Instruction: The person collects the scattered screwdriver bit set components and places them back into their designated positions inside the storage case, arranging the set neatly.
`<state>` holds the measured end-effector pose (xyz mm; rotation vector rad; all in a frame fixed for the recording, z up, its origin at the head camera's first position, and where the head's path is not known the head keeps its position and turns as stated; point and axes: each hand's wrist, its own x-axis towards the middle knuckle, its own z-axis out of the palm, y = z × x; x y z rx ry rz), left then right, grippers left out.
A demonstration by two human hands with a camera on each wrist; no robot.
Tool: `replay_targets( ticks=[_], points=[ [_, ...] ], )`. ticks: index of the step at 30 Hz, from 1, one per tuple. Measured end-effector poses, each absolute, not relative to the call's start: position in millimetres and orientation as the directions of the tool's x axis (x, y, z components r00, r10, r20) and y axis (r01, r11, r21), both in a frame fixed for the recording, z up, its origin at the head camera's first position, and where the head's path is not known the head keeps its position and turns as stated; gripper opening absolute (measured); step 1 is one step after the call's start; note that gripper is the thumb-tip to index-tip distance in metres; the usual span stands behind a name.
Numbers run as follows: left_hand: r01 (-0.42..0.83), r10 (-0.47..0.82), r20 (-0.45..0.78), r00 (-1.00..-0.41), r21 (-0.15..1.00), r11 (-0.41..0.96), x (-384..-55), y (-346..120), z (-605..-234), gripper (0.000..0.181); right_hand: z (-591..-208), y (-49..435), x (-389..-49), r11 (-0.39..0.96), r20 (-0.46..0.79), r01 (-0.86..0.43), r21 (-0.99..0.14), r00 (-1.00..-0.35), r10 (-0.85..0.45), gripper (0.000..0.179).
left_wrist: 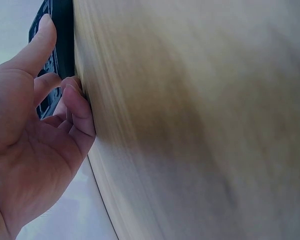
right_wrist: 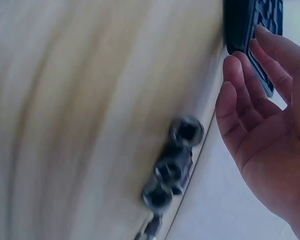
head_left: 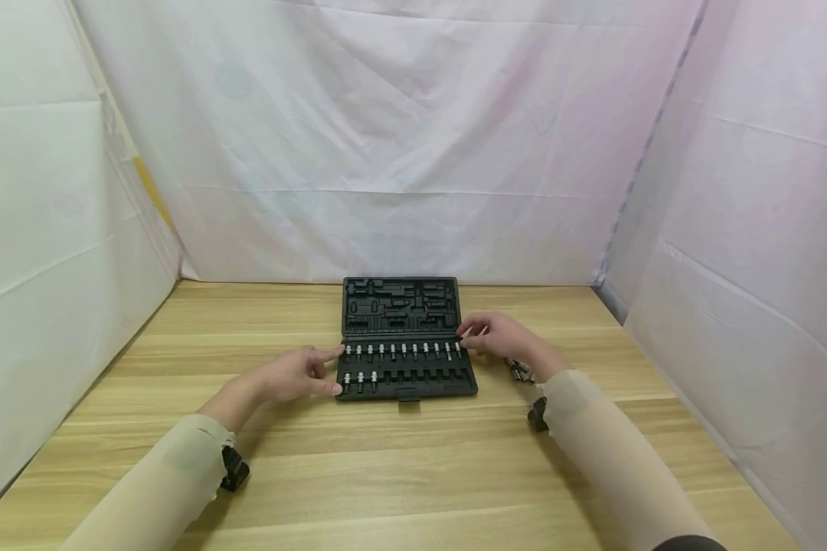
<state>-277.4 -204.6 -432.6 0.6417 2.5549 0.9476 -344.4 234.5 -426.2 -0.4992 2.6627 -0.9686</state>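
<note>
A black plastic case (head_left: 400, 389) lies unfolded on the table, its lid (head_left: 400, 280) laid back behind it. Silver-and-dark bit sockets (head_left: 404, 350) fill the upper row of the lower half. Three more bit sockets (head_left: 361, 381) sit at the left of the lower row. My left hand (head_left: 292, 375) touches the case's left edge with index finger and thumb spread, the other fingers bent under. At the upper right corner, my right hand (head_left: 499, 337) has thumb and index finger beside the last bit socket (head_left: 458, 350). Their exact contact with it is unclear.
Several loose bit sockets (head_left: 520, 371) lie on the wooden table (head_left: 400, 467) to the right of the case, below my right wrist. White cloth walls (head_left: 386, 153) stand behind the table and along both sides.
</note>
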Motion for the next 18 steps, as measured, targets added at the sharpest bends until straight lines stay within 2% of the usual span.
replay_targets(
  ticks=[8,18],
  points=[
    [0.280,0.515,-0.162,-0.842,0.685,0.672,-275.9,-204.7,-431.0,0.087,-414.8,261.3,-335.2,0.741,-0.065,-0.269,-0.615,-0.920,-0.387,0.033],
    [0.279,0.516,-0.163,-0.841,0.686,0.672,-275.6,-203.7,-430.0,0.087,-412.0,322.3,-323.5,0.780,-0.053,-0.224,-0.585,-0.949,-0.312,0.034]
  ],
)
